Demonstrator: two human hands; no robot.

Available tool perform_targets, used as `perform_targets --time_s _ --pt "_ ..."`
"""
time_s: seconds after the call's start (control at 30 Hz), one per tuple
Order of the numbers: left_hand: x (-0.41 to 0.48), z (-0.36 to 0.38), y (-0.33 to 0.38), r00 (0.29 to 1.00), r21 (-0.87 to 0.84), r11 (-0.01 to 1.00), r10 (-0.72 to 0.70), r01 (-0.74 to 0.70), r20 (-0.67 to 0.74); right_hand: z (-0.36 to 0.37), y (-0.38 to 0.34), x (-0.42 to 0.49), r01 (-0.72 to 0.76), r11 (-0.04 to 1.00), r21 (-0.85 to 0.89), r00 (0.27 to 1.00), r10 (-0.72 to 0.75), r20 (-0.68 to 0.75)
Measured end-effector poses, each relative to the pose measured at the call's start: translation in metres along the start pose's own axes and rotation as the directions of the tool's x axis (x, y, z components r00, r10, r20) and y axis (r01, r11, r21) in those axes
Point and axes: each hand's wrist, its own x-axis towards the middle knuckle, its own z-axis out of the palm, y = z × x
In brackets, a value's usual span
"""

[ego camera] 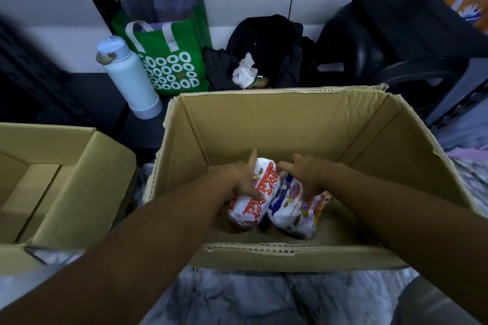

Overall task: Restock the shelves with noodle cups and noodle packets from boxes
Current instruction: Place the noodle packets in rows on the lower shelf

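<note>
Inside the open box (290, 124), left hand (241, 178) grips the red-printed packet (254, 194); right hand (306, 175) clasps the blue-printed packet (290, 208) (packets apparently touching).

Dim, flat indoor light with a bluish cast. Soft shadow fills the bottom of the box (290, 124). Wide-angle bending at the edges; the upper left corner is smeared by blur.
</note>
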Motion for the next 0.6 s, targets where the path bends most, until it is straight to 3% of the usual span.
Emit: perform_targets --time_s 0.1,0.17,0.23,0.33,0.43,0.6 --pt "-0.003 0.002 0.009 0.991 0.056 0.995 0.088 -0.082 -0.102 -0.002 0.004 -0.003 -0.023 0.995 -0.094 0.994 0.033 0.106" --pt "-0.003 0.0 0.013 0.982 0.161 0.985 0.09 -0.063 -0.167 -0.004 0.007 -0.008 0.013 0.981 -0.196 0.99 0.015 0.141" --pt "-0.007 -0.005 0.014 0.954 0.207 0.978 0.049 0.014 -0.294 -0.002 0.01 -0.012 0.057 0.947 -0.315 0.993 -0.022 0.112" --pt "-0.02 -0.019 0.006 0.892 0.058 0.986 -0.115 0.156 -0.438 0.0 0.011 -0.016 0.083 0.91 -0.406 0.995 -0.057 0.077" --pt "-0.036 -0.033 -0.006 0.881 0.025 0.955 -0.262 0.295 -0.395 -0.003 0.012 -0.017 0.017 0.923 -0.385 1.0 -0.008 0.023" --pt "-0.042 -0.04 -0.012 0.922 0.175 0.941 -0.224 0.288 -0.316 0.0 0.018 -0.019 -0.108 0.977 -0.182 0.993 0.115 0.029"
